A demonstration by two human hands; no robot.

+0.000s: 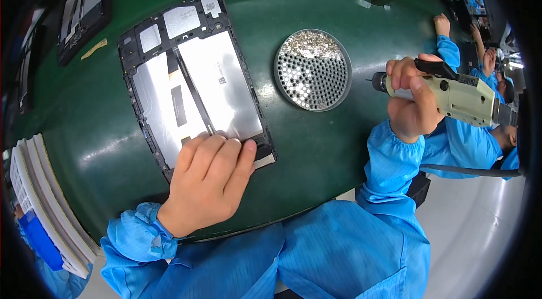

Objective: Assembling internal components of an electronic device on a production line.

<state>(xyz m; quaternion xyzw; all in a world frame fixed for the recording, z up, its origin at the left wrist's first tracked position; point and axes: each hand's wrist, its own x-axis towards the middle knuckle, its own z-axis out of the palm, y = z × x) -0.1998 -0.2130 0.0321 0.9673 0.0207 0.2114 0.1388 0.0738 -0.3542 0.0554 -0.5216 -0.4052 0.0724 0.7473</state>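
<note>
An opened tablet (192, 82) lies back-side up on the green mat, showing silver shielding plates, a black frame and a thin dark cable running down its middle. My left hand (206, 180) lies flat on the tablet's near edge, fingers together, pressing it down. My right hand (412, 99) is raised at the right, gripping a pale electric screwdriver (451, 93) held sideways, its tip pointing left toward a round perforated screw tray (312, 70). Small silver screws fill the tray's far part.
The green mat (316, 146) covers the table. Another dark tablet frame (84, 8) lies at the far left. White stacked trays (39, 197) stand at the left edge. Other people in blue sleeves (451, 51) work at the far right. The screwdriver's cable (468, 170) trails right.
</note>
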